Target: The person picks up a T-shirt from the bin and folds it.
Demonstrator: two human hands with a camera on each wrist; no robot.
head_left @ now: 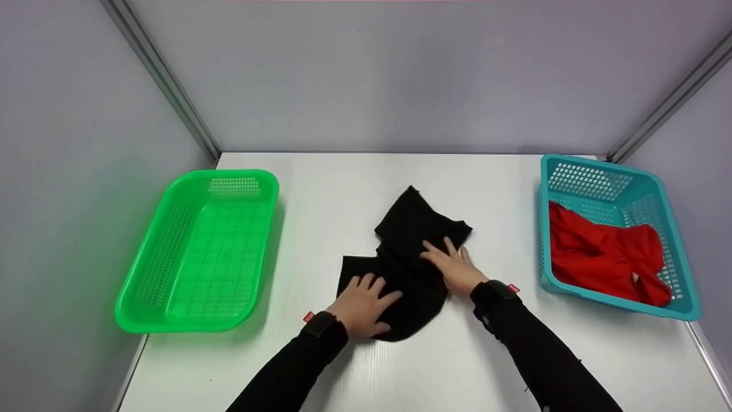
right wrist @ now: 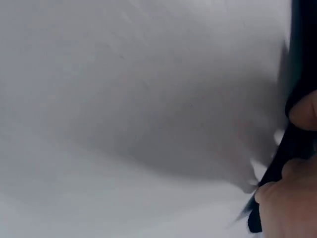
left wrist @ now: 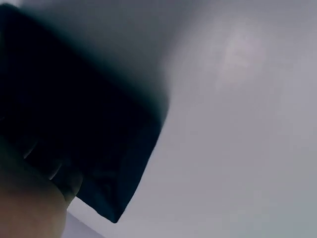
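**On the white table, two hands press a black cloth flat**

Near the middle of the white table (head_left: 514, 355) lies a black cloth (head_left: 420, 226), partly folded, with one corner pointing toward the back wall. The left hand (head_left: 366, 303) rests on the near left part of the cloth, fingers straight and spread, palm down. The right hand (head_left: 454, 266) lies flat on the right part of the cloth, fingers also stretched out and a little apart. Neither hand grips the fabric; both only press on it. Both arms wear black sleeves with a dark band at the wrist.

At the left side stands a green basket (head_left: 143, 286). At the right side stands a teal basket (head_left: 675, 217), and inside it lies a red cloth (head_left: 600, 254), crumpled. Both baskets are well apart from the black cloth. The wrist views are blurred.
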